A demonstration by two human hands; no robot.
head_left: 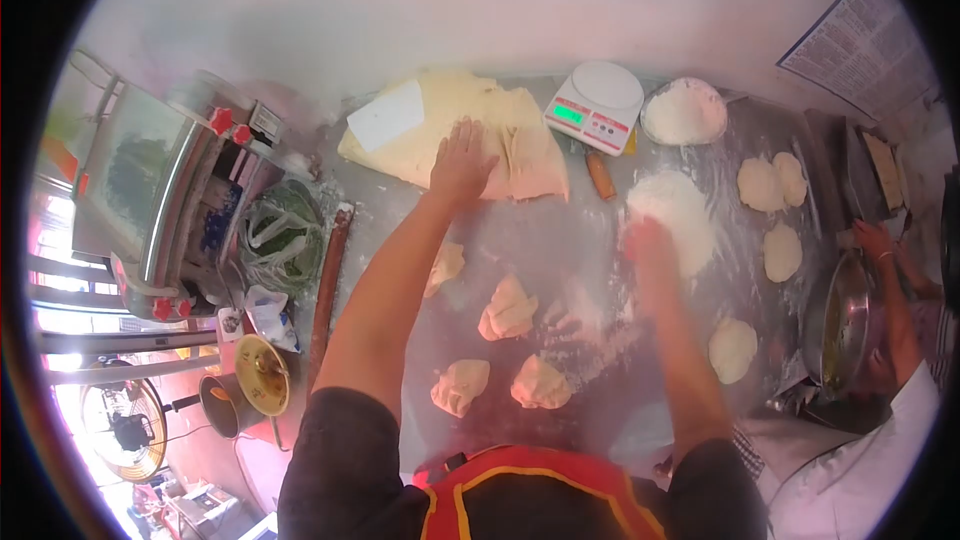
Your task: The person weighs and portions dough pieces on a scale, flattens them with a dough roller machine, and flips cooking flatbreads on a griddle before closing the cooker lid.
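Observation:
My left hand [464, 155] lies flat with its fingers stretched out on a large slab of dough [535, 140] at the back of the floury worktop. A white rectangular piece [388, 116] rests on the slab's left part. My right hand [648, 240] is at the near left edge of a flour pile [685, 210]; motion smears its fingers, so I cannot tell their grip. Between my arms sit several rough dough lumps [508, 308]. To the right are flattened dough rounds [732, 350], one pair [762, 184] touching at the far right.
Behind the flour stand a digital scale [592, 110] and a flour bowl [685, 112]; a wooden handle [600, 176] lies below the scale. A rolling pin [333, 275] and a dough machine [150, 190] are left. A co-worker's hand [874, 238] is by a metal pan [845, 325].

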